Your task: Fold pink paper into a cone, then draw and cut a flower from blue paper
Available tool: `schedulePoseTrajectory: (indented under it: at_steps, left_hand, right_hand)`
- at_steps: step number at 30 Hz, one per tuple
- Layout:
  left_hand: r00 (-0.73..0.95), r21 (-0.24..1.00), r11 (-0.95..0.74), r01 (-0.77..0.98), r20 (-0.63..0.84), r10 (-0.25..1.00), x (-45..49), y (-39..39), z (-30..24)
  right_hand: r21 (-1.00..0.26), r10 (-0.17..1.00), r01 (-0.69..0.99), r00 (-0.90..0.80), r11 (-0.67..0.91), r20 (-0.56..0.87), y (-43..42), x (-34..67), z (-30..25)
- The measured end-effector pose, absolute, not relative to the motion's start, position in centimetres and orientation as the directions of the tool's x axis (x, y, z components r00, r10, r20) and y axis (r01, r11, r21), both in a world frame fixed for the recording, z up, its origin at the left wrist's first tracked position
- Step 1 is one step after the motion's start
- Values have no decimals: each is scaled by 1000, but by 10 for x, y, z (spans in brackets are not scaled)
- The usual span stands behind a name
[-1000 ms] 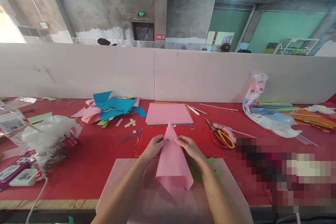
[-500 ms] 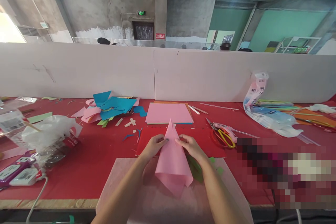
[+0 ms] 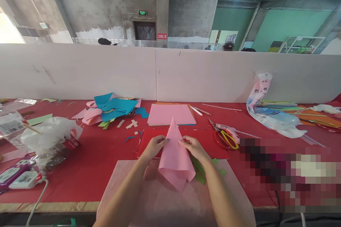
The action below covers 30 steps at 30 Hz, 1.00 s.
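Note:
A pink paper cone (image 3: 174, 158) is held between my two hands, its sharp tip pointing away from me and its wide mouth toward me. My left hand (image 3: 156, 146) is closed on its left side, thumb on top. On the opposite side, my right hand (image 3: 192, 146) pinches the paper with thumb and fingers. Below the cone lies a pale pink board (image 3: 170, 205). Green paper pieces (image 3: 199, 172) show partly behind the cone and my right forearm. Beyond my hands are a red sheet (image 3: 151, 138) and a stack of pink paper (image 3: 172, 112).
Scissors with yellow handles (image 3: 229, 139) lie to the right beside a pink glue gun (image 3: 229, 132). Blue and pink scraps (image 3: 119, 108) are piled at the left back. A plastic bag (image 3: 50, 134) sits at left. A white partition (image 3: 112, 71) stands behind the red table (image 3: 87, 173).
The cone's near mouth has risen slightly and flattened, and its tip sits a little farther away. Both hands keep hold of it in nearly the same place.

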<state>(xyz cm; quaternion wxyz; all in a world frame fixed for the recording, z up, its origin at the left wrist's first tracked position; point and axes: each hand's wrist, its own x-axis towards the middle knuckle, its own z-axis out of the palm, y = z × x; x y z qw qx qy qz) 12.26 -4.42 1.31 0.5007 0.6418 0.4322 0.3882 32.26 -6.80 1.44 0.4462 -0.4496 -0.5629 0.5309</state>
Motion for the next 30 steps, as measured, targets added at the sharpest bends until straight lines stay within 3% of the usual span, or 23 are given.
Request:
schedulePoseTrajectory:
  at_steps: [9, 19, 30]
  left_hand:
    - [375, 990, -103, 99, 58, 925, 123, -44, 7]
    - [373, 982, -132, 139, 71, 925, 126, -51, 17]
    - [262, 991, -106, 82, 81, 962, 125, -47, 12]
  right_hand:
    - [-998, 989, 38, -138, 52, 47, -64, 323, 11]
    - [-998, 994, 18, -99, 55, 53, -67, 322, 15]
    - [-999, 997, -18, -70, 42, 43, -65, 319, 12]
